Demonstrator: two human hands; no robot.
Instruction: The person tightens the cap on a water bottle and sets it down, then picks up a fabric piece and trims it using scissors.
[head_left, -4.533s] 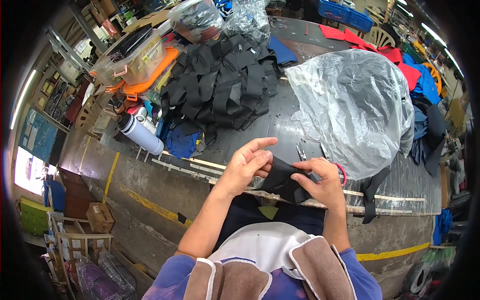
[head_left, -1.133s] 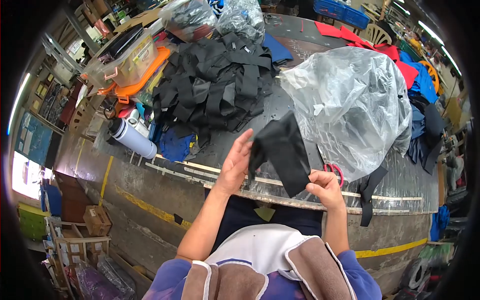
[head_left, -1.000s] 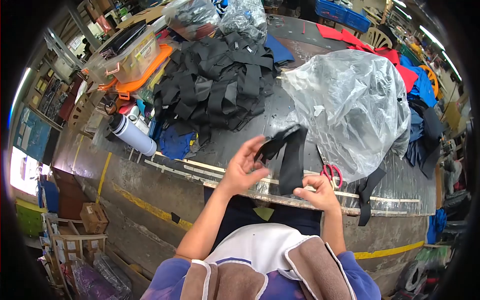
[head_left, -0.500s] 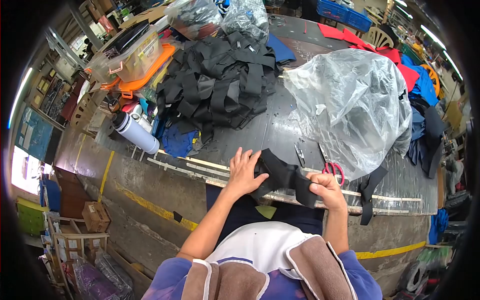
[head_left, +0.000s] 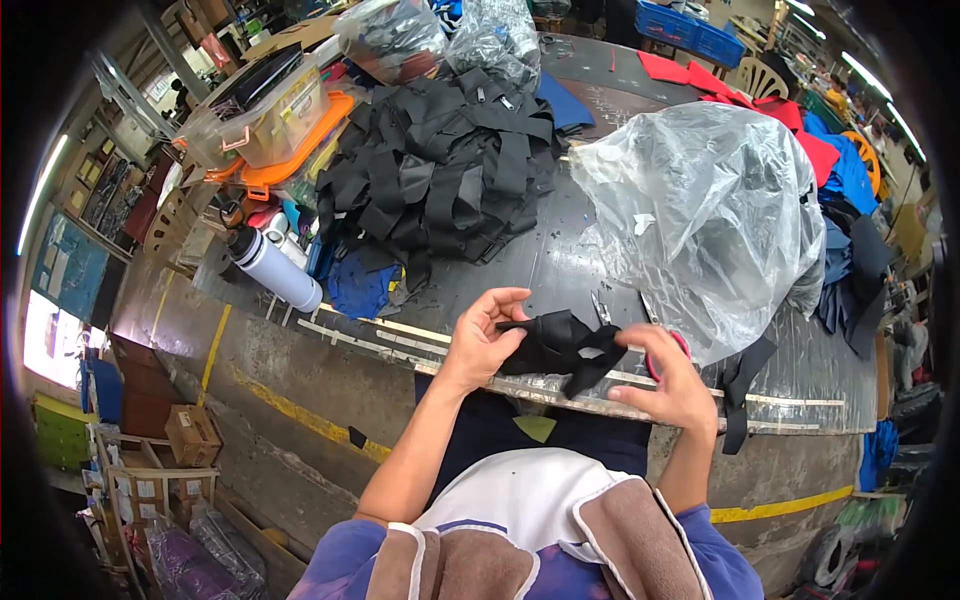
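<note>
My left hand (head_left: 482, 341) pinches one end of a black fabric piece (head_left: 556, 345) above the front edge of the table. The piece hangs twisted, with a loose loop at its right end. My right hand (head_left: 668, 382) is at that right end, thumb and fingers apart, slightly smeared by motion. Behind it lie red-handled scissors (head_left: 681, 345), partly hidden by the hand. Small metal snips (head_left: 600, 308) rest on the table just beyond the fabric. A large heap of black fabric pieces (head_left: 440, 170) lies further back, to the left.
A clear plastic bag (head_left: 710, 220) covers much of the table's (head_left: 560, 240) right side. A black strip (head_left: 742, 390) hangs over the front edge. At the left stand a pale bottle (head_left: 277, 270) and a clear box (head_left: 275, 125) by an orange lid. Red fabric (head_left: 820, 155) lies at the back right.
The black piece, earlier lifted and spread between both hands, is now lower and twisted. My right hand has let go of its end and opened. My left hand has closed on the other end.
</note>
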